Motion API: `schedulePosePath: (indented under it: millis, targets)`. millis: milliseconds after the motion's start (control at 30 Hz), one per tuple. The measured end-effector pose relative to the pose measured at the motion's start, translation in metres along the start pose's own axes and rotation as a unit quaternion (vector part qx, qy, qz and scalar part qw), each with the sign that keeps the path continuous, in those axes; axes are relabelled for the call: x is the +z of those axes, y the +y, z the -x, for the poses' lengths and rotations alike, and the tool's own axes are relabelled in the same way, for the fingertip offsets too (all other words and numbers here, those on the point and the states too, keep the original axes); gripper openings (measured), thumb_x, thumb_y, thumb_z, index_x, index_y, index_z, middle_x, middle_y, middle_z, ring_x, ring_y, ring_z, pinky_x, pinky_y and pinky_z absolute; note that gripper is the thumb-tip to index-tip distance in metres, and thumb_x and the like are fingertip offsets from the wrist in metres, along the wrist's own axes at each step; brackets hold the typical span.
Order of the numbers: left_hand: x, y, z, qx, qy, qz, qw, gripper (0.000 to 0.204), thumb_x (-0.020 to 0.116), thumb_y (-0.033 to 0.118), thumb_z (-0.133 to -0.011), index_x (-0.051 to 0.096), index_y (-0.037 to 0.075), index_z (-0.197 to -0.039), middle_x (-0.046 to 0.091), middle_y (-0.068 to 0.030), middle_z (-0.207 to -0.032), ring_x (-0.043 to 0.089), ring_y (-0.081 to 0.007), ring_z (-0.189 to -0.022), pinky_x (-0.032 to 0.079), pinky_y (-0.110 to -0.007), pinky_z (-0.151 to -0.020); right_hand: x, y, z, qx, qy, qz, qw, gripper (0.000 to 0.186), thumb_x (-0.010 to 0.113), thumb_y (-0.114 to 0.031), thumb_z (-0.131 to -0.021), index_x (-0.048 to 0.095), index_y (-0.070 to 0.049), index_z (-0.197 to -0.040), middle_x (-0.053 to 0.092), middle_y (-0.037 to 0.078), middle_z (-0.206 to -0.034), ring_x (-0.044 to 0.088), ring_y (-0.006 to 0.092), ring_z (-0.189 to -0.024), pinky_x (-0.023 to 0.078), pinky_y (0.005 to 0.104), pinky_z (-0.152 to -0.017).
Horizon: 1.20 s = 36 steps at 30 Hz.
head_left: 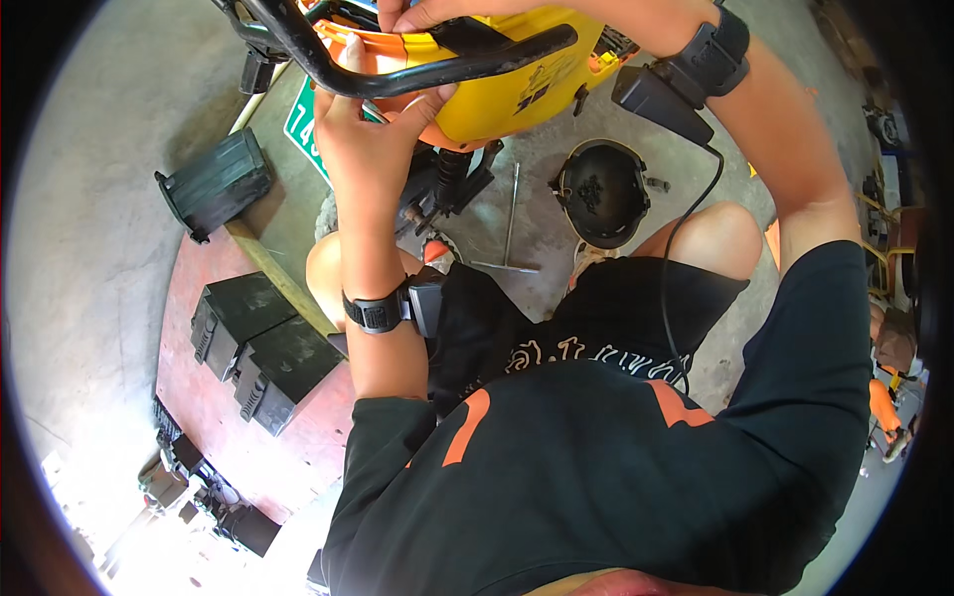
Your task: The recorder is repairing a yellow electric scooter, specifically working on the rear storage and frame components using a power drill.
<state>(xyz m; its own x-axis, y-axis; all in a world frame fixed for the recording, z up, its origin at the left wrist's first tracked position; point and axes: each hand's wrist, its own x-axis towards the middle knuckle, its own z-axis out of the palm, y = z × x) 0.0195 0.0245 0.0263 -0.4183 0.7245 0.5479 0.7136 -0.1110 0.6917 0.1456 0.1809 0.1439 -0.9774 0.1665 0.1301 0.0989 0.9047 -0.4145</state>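
My left hand grips the front edge of a yellow body panel with orange parts, its fingers reaching up under a bent black handlebar and its thumb pressed against the panel. At the top edge, my right hand pinches the panel's upper orange-and-yellow edge, with part of its fingers out of view. Below the panel sit a black shock absorber and a green plate, partly hidden behind my left forearm.
An upturned black helmet and a metal T-shaped tool lie on the concrete floor. At left are a dark bin, a yellow beam and black boxes on a pink board. Assorted gear lines the right edge.
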Motion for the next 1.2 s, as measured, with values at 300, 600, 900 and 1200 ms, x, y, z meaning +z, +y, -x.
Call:
schedulePosePath:
  millis: [300,600,900,1200]
  targets:
    - [0.004,0.021,0.0,-0.038,-0.012,0.017,0.999,0.087,0.094,0.032,-0.062,0.057,-0.005,-0.132,0.058,0.0025,-0.089,0.045,-0.0039,-0.069,0.04,-0.02,-0.06,-0.013,-0.011,-0.003,0.011,-0.061,0.082,0.995,0.022,0.065,-0.014,-0.082,0.073,0.0,-0.096,0.07,0.02,-0.086,0.068,0.0328,-0.081,0.052,0.0385,-0.076]
    - [0.0,0.01,0.0,0.006,-0.006,0.01,1.0,0.088,0.094,0.033,-0.062,0.057,-0.009,-0.13,0.059,0.0007,-0.089,0.045,-0.0042,-0.069,0.04,-0.02,-0.06,-0.009,-0.007,0.002,-0.002,-0.027,0.05,0.998,0.021,0.064,-0.013,-0.082,0.073,0.001,-0.096,0.07,0.02,-0.09,0.067,0.0334,-0.084,0.052,0.0388,-0.078]
    - [-0.003,0.013,0.001,-0.016,-0.014,0.002,1.0,0.088,0.094,0.036,-0.063,0.057,-0.008,-0.13,0.061,-0.001,-0.092,0.049,-0.0053,-0.07,0.042,-0.02,-0.062,-0.007,-0.016,-0.005,0.041,-0.05,0.084,0.994,0.024,0.065,-0.015,-0.08,0.074,0.0,-0.098,0.07,0.021,-0.088,0.068,0.0322,-0.081,0.052,0.039,-0.077]
    - [0.001,0.004,-0.002,0.001,-0.005,0.005,1.0,0.086,0.094,0.035,-0.06,0.059,-0.01,-0.125,0.065,-0.0191,-0.111,0.066,-0.0281,-0.101,0.053,-0.035,-0.086,-0.009,-0.005,-0.006,-0.003,-0.043,0.045,0.998,0.024,0.066,-0.014,-0.081,0.073,-0.001,-0.1,0.071,0.018,-0.092,0.067,0.03,-0.084,0.051,0.0374,-0.08]
